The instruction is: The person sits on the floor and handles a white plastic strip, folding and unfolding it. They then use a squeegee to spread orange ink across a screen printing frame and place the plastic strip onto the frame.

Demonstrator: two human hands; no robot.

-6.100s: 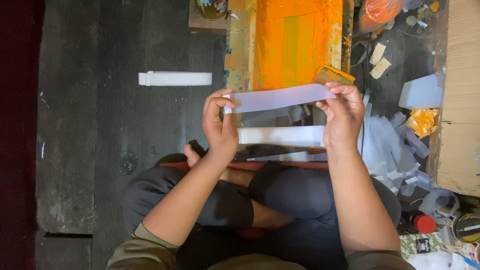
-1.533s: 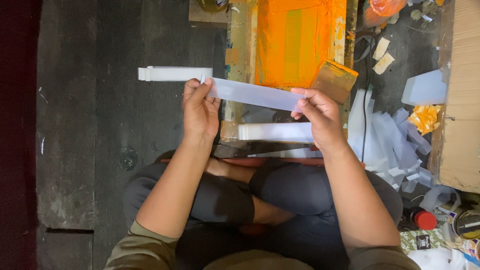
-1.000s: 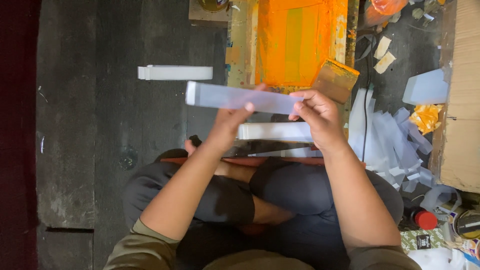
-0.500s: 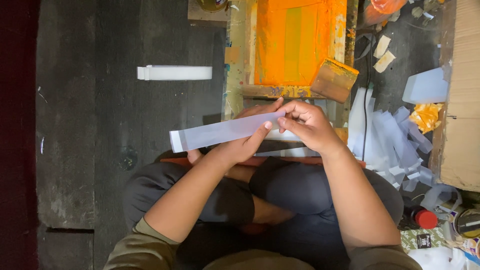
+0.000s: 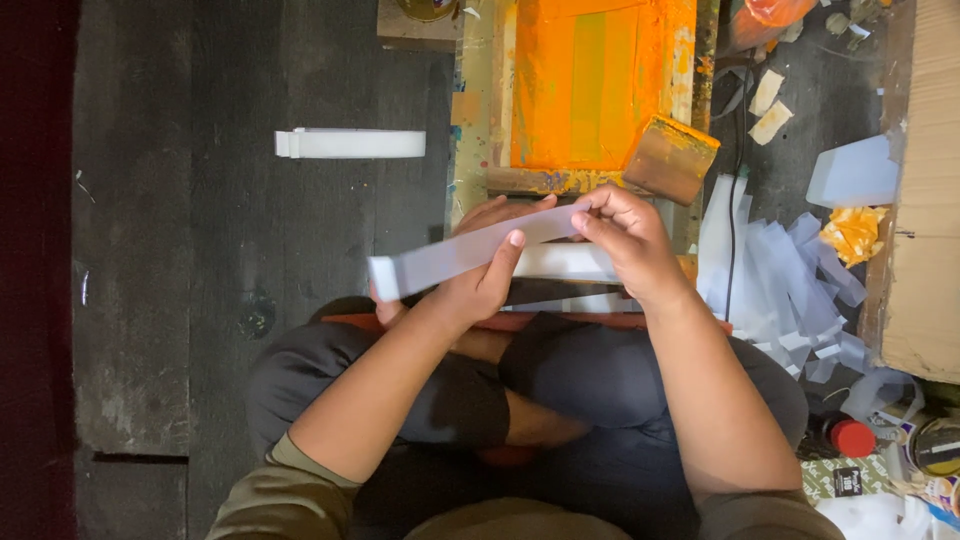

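The person is sitting cross-legged on the dark floor [image 5: 200, 250], holding a long pale strip [image 5: 470, 250] just in front of the orange frame [image 5: 590, 90]. The left hand [image 5: 470, 285] is lying under the strip's middle with its thumb pressing down on top, so it is closing on the strip, while the right hand [image 5: 625, 240] is pinching the strip's end nearest the frame between thumb and fingertips. The strip is tilting, its free end dipping away from the frame toward the person's left knee. Under the hands, a white stack of strips [image 5: 570, 262] is lying just short of the frame's near edge. A brown wooden block [image 5: 670, 158] is resting on the frame's near right corner (smeared with the same orange). Well to the left of the frame, a white bundle [image 5: 350, 144] is lying alone on the floor. To the right of the frame, a loose heap of pale strips [image 5: 780, 280] is spreading toward a cardboard box [image 5: 925, 200].
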